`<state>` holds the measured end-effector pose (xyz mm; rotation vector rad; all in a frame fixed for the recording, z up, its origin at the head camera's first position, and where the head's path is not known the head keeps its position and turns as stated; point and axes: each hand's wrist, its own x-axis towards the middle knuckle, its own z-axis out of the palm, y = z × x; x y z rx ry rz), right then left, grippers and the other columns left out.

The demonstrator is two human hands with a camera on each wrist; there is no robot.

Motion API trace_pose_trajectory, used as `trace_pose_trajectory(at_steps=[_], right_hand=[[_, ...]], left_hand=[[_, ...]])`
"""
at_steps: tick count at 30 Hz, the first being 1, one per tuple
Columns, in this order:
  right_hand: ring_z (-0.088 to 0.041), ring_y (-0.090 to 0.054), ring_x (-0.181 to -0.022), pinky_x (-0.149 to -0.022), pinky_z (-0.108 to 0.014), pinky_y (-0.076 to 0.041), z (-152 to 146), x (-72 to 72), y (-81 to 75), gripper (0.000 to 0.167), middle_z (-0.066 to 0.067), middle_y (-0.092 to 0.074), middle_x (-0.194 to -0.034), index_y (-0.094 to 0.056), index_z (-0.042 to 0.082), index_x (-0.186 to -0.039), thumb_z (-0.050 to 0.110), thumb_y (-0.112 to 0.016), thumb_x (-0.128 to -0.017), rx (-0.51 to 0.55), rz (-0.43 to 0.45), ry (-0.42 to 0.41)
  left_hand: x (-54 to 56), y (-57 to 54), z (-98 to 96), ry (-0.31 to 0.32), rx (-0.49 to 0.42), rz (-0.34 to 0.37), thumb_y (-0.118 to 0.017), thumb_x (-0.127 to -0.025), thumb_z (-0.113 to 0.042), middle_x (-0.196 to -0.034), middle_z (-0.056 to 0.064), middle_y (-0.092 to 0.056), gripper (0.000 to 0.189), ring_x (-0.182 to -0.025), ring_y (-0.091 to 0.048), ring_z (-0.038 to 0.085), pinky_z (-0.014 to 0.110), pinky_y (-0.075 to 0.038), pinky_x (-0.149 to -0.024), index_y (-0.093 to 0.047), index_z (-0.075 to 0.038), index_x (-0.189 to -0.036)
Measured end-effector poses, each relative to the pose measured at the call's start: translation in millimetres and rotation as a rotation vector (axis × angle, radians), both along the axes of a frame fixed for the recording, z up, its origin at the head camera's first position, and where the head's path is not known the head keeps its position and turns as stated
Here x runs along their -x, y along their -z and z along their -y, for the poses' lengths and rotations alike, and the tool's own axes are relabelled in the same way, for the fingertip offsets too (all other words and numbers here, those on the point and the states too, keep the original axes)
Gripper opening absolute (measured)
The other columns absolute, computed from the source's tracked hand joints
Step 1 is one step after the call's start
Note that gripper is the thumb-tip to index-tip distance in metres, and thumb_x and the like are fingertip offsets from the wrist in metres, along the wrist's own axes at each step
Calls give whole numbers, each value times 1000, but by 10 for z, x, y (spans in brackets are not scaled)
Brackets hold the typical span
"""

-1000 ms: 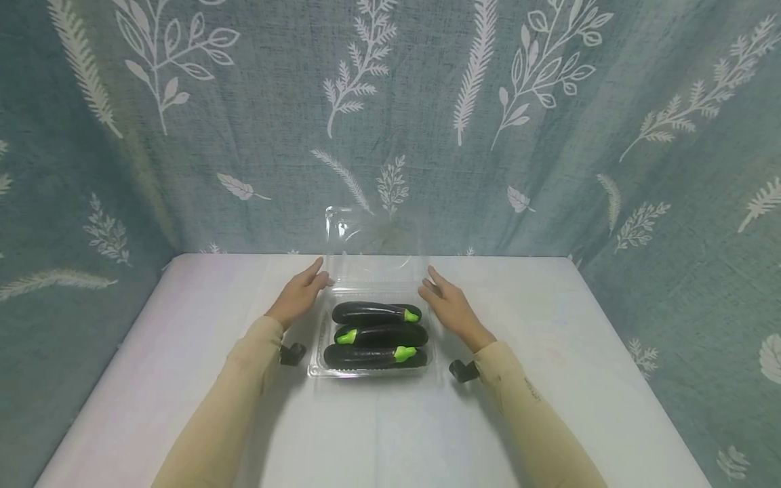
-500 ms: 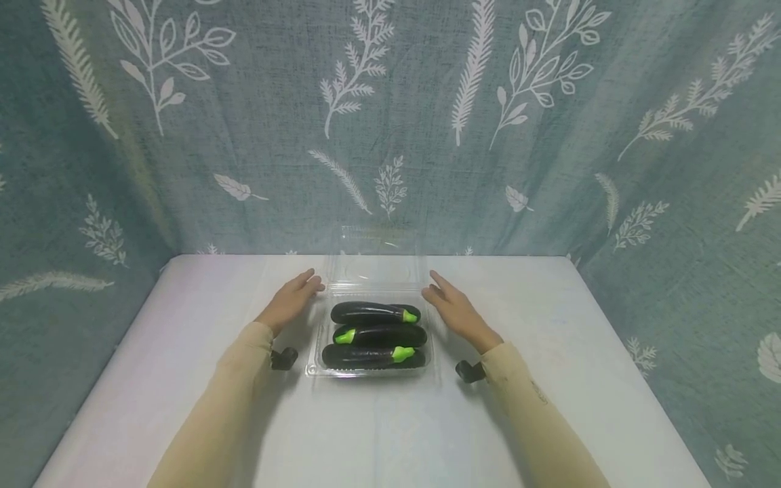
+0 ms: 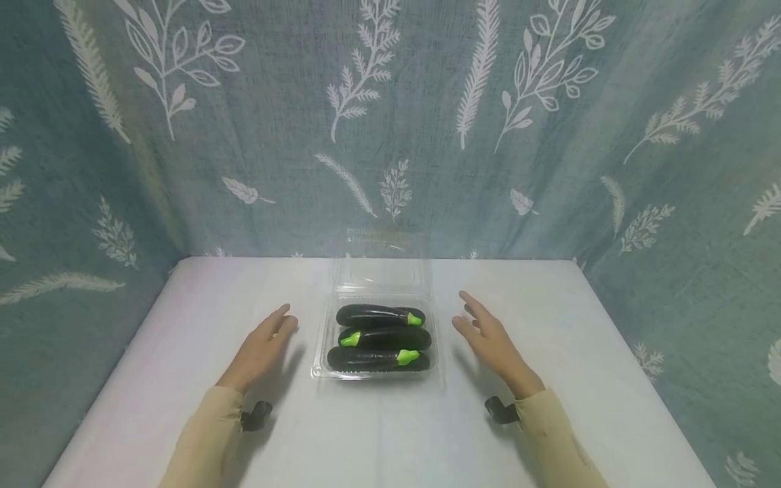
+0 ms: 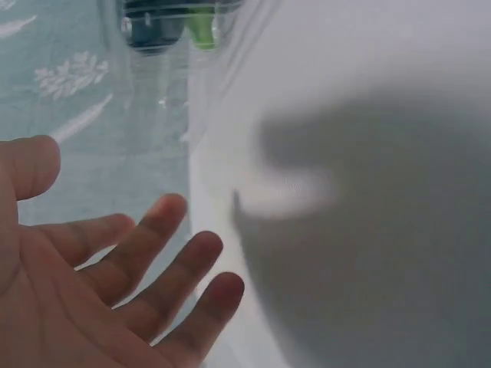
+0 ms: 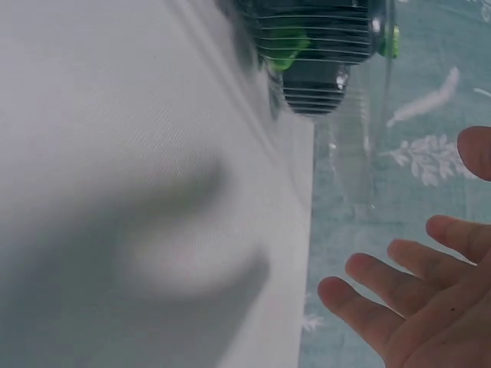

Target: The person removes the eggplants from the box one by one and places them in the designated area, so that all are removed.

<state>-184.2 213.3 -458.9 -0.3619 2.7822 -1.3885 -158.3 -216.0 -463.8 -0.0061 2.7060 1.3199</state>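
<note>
Looking at a clear plastic box (image 3: pixel 375 377) just below centre of the head view, raised lid (image 3: pixel 383 271) at its far side and overlapping the far edge of the white table (image 3: pixel 610 407) in view, glossy dark eggplants (image 3: pixel 386 337) inside, green caps at both ends. Left hand (image 3: pixel 262 344) left of centre, fingers loosely spread; right hand (image 3: pixel 497 344) right of centre, pretty much the same. Decent gap either side of the box. White leaf prints across the blue-green curtain (image 3: pixel 274 135) up top.
</note>
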Motion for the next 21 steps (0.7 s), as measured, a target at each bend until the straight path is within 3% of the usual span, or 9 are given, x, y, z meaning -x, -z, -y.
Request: trace_pose_trajectory(at_steps=[4, 9, 14, 21], right_hand=[[-43, -40, -142, -111, -62, -38, -78, -108, -9, 63, -16, -33, -162, -32, 12, -159, 38, -53, -106, -3, -57, 19], [-44, -41, -140, -112, -59, -38, -119, -156, -89, 62, -21, -36, -159, -33, 9, -158, 35, -54, -106, -22, -141, 7], [-41, -42, -141, -113, -56, -38, -89, -135, -231, 63, -15, -36, -160, -33, 11, -159, 35, -56, -105, -20, -178, -16], [-34, -37, -145, -115, -54, -37, 59, -66, -430, 68, -7, -34, -163, -32, 12, -159, 39, -59, -103, -30, -171, -77]], left_hand=[[-202, 20, 16, 4, 26, -53, -32, -107, -58, -155, 24, -40, 76, -142, -34, 48, 69, -27, -113, -22, -7, -162], [-333, 23, 21, 17, 82, -122, -37, -108, -53, -159, 23, -34, 73, -145, -30, 47, 66, -25, -115, -24, -2, -160], [-411, -5, -91, 10, 144, -175, -41, -106, -55, -162, 22, -29, 76, -147, -26, 46, 65, -23, -117, -25, -4, -160], [-460, 14, -355, 93, 214, -342, -55, -100, -56, -160, 22, -33, 84, -145, -34, 43, 59, -28, -118, -31, 0, -157]])
